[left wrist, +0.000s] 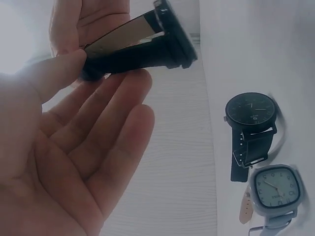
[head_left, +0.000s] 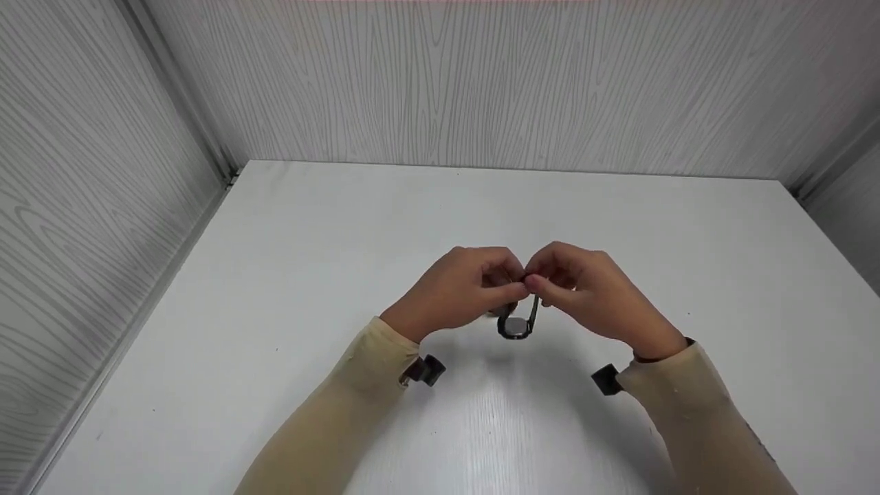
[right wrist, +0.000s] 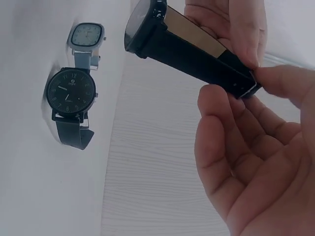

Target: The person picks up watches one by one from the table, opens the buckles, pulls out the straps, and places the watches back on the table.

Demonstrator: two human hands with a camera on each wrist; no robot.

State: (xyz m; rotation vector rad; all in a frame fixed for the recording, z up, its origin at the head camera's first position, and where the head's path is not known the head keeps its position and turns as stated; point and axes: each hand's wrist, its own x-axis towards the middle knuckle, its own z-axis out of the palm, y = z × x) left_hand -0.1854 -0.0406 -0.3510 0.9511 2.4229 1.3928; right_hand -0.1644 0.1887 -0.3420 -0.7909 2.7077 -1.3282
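Note:
A wristwatch with a dark strap (head_left: 515, 326) hangs between the two hands, its case lowest and the strap bent into a loop. My left hand (head_left: 467, 289) pinches one end of the strap between thumb and fingers. At the other end, my right hand (head_left: 584, 289) grips the strap with thumb and forefinger, the hands meeting there. In the right wrist view the dark strap (right wrist: 192, 64) shows a tan inner side, and a metal edge, perhaps the buckle, sits at the fingertips. How the strap ends join is partly hidden by the fingers.
A black round watch (left wrist: 251, 110) and a silver square-faced watch (left wrist: 278, 189) lie side by side on the white table (head_left: 309, 240). Wood-grain panels (head_left: 440, 82) rise behind the table and at its sides. Small black cameras (head_left: 433, 371) are worn at both wrists.

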